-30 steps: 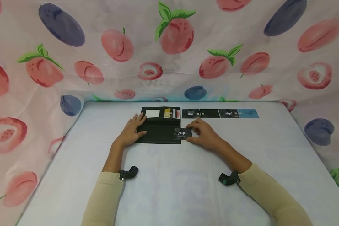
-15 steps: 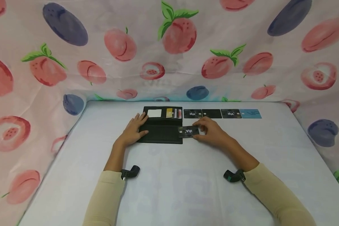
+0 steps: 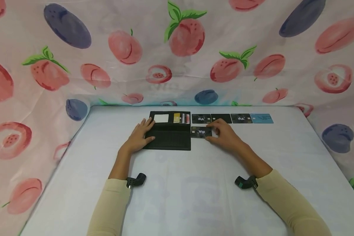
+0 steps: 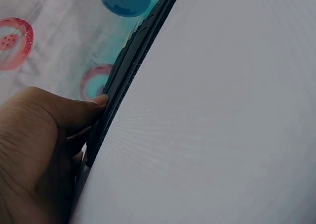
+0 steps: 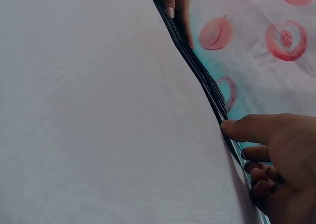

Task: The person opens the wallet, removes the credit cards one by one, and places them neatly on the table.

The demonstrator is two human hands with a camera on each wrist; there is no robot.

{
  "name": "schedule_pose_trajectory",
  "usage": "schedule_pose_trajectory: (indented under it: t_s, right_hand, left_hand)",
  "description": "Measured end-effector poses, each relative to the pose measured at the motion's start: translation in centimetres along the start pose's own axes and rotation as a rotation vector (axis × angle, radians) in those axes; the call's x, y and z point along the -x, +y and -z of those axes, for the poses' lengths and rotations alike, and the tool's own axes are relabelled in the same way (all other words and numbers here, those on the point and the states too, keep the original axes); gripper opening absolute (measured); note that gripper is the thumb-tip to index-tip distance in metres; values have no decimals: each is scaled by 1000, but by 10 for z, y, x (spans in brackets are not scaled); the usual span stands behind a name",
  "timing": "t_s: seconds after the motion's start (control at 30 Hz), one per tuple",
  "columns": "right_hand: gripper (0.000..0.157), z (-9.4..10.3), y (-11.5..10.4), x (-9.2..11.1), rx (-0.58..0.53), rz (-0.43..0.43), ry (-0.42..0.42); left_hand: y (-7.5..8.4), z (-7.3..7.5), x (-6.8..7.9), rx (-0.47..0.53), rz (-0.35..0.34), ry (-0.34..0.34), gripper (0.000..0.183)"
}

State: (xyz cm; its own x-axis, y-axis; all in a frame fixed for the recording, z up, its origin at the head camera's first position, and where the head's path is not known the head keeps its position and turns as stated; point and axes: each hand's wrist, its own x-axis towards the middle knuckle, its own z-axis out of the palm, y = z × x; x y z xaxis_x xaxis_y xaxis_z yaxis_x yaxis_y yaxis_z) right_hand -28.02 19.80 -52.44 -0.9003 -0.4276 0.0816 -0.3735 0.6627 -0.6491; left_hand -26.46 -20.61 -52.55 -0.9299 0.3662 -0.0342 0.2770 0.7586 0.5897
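Observation:
A black wallet (image 3: 168, 140) lies unfolded on the white table, with a white card and a yellow card showing in its upper half. My left hand (image 3: 137, 135) rests on the wallet's left edge, fingers spread and fairly straight; the left wrist view shows its thumb (image 4: 84, 109) on the wallet's edge. Just right of the wallet is a black Vip card (image 3: 200, 132), flat on or very near the table. Thumb and fingers of my right hand (image 3: 225, 135) pinch that card's right end. Seen low in the right wrist view, the right thumb (image 5: 252, 127) covers part of the card.
Along the back stands a row of cards: a black Vip card (image 3: 201, 118), a plain black card (image 3: 222, 118), another Vip card (image 3: 241, 118) and a blue VIP card (image 3: 261, 118). Behind the table (image 3: 177, 190) hangs a fruit-print cloth (image 3: 106, 85).
The Vip card has slid from over the wallet's lower half to the right and slightly back, beside the wallet, with my right hand holding it. My left hand stays on the wallet.

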Motion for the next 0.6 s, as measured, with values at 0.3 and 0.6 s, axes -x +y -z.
schedule_pose_trajectory:
  t_s: [0.3, 0.6]
  right_hand:
    - [56, 0, 0, -1, 2, 3, 21]
    - [56, 0, 4, -1, -9, 8, 35]
  left_hand:
    - [-1, 1, -1, -7, 21, -14, 75]
    - [0, 0, -1, -4, 20, -10, 75]
